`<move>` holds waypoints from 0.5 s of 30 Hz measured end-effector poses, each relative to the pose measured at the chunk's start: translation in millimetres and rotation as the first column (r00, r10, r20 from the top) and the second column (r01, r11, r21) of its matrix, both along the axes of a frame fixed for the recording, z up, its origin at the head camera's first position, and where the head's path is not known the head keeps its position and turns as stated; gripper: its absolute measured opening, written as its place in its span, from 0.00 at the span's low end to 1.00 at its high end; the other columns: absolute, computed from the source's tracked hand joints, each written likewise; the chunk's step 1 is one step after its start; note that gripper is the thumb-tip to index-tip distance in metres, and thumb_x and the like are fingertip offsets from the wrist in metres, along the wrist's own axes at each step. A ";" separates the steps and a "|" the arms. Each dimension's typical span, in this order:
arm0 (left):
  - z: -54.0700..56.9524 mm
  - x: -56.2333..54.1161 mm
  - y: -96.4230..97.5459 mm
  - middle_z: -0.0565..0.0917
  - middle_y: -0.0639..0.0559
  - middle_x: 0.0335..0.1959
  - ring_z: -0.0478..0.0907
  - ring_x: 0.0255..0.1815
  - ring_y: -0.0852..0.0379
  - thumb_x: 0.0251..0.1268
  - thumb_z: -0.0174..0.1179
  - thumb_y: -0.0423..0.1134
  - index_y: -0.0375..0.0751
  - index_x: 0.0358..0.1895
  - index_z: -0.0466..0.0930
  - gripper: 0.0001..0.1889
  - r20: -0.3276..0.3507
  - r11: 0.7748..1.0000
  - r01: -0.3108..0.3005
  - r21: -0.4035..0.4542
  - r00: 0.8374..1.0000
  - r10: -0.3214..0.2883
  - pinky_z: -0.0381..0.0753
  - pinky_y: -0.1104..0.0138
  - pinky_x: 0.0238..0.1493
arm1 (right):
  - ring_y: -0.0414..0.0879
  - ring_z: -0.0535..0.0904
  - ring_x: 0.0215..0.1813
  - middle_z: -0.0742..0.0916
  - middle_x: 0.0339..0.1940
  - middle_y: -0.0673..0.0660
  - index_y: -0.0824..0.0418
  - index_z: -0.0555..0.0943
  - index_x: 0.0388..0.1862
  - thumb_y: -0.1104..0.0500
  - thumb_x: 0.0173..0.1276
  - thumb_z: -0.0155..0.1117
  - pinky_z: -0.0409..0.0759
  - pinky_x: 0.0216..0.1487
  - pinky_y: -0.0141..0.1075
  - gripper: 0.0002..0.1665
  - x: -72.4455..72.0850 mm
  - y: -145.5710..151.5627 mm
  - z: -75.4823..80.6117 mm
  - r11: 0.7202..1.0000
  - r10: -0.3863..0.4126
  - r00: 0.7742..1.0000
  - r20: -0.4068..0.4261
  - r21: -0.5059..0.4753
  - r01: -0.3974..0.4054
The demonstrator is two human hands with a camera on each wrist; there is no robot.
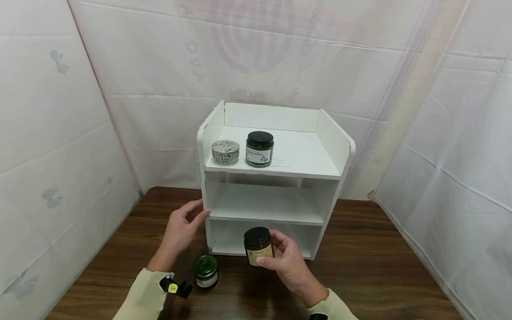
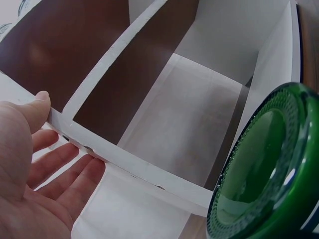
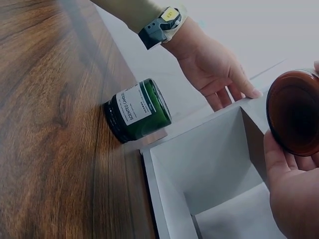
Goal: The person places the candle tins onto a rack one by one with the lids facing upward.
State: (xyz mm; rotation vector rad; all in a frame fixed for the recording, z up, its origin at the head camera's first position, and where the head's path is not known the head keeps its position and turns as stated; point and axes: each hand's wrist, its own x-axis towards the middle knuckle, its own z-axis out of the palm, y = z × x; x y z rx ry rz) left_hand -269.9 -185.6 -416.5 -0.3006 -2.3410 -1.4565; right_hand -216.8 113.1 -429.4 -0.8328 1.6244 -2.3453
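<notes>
My right hand [image 1: 290, 262] holds a brown glass jar [image 1: 253, 255] with a black lid and a beige label, upright in front of the shelf's lowest level. Its round base [image 3: 295, 113] shows in the right wrist view. With thumb at the front edge and fingers along the outer side, my left hand [image 1: 181, 229] grips the left panel of the white shelf unit [image 1: 264, 221]. Below that hand, a green glass candle jar [image 1: 206, 270] stands upside down on the table, its label reading "scented candle" in the right wrist view.
On the top shelf stand a round patterned tin [image 1: 226, 152] and a dark green candle jar [image 1: 259, 149] with a black lid. The unit sits on a dark wooden table [image 1: 372, 266]. White cloth [image 1: 160, 124] hangs behind and on both sides.
</notes>
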 end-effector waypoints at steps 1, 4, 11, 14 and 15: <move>0.1 0.2 0.0 0.85 0.41 0.61 0.82 0.60 0.46 0.75 0.63 0.47 0.40 0.66 0.79 0.23 0.001 1.000 0.000 -0.001 1.000 0.000 0.75 0.82 0.50 | 0.42 0.84 0.53 0.87 0.52 0.51 0.63 0.77 0.58 0.68 0.58 0.77 0.84 0.55 0.33 0.30 -0.2 0.2 0.2 1.000 0.003 1.000 0.000 0.000 -0.003; 0.2 0.5 0.1 0.84 0.41 0.61 0.82 0.60 0.46 0.75 0.62 0.47 0.39 0.66 0.79 0.23 0.002 1.000 -0.001 -0.002 1.000 0.001 0.75 0.82 0.51 | 0.42 0.84 0.54 0.86 0.53 0.51 0.63 0.75 0.59 0.68 0.57 0.78 0.83 0.57 0.34 0.32 -0.5 0.8 1.0 1.000 0.010 1.000 0.002 -0.004 -0.010; 0.2 0.2 0.0 0.85 0.41 0.61 0.83 0.59 0.47 0.75 0.63 0.47 0.39 0.66 0.79 0.23 0.002 1.000 -0.002 -0.003 1.000 0.002 0.79 0.77 0.52 | 0.42 0.83 0.56 0.84 0.54 0.51 0.64 0.73 0.60 0.68 0.56 0.79 0.83 0.58 0.34 0.35 -1.0 2.5 2.8 1.000 0.022 1.000 -0.008 -0.008 -0.022; 0.1 0.4 0.0 0.85 0.41 0.61 0.83 0.59 0.46 0.75 0.63 0.47 0.39 0.66 0.79 0.23 0.007 1.000 -0.002 -0.001 1.000 0.002 0.79 0.76 0.52 | 0.42 0.83 0.56 0.85 0.55 0.51 0.64 0.73 0.61 0.68 0.56 0.79 0.83 0.58 0.34 0.36 -0.9 3.3 3.7 1.000 0.014 1.000 -0.007 0.006 -0.014; 0.2 0.6 -0.1 0.85 0.40 0.61 0.82 0.59 0.46 0.75 0.63 0.47 0.39 0.66 0.79 0.23 0.009 1.000 -0.002 0.000 1.000 0.002 0.79 0.76 0.52 | 0.42 0.83 0.56 0.85 0.55 0.51 0.64 0.73 0.62 0.68 0.56 0.80 0.82 0.58 0.33 0.36 -0.7 3.5 4.0 1.000 0.008 1.000 -0.006 0.014 -0.008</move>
